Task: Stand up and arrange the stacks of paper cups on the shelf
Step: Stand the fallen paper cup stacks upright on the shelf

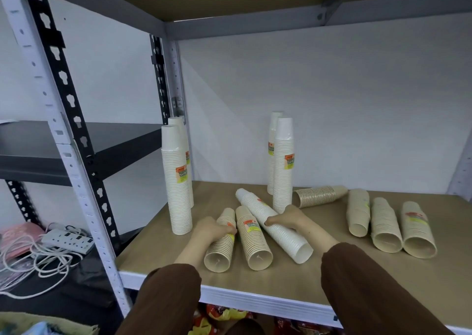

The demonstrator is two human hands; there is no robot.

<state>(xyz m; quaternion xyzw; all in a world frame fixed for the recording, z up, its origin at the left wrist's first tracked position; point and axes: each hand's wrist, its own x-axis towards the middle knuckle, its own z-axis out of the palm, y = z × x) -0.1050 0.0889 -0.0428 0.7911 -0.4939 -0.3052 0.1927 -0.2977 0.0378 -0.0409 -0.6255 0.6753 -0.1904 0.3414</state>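
At the far left of the shelf (293, 281), two white stacks (177, 181) already stand upright, one behind the other. Just right of them, the left hand (212, 230) has its grip wrapped over a lying tan stack (222, 242), with a second tan stack (252, 237) touching it alongside. The right hand (286, 218) has its grip closed around a long white stack (273, 225) lying diagonally. Behind that grip, another white pair (282, 163) stands upright; to its right four tan stacks (388, 222) lie untouched. The step in hand appears to be lifting both gripped stacks; next, each likely needs tipping onto its open end.
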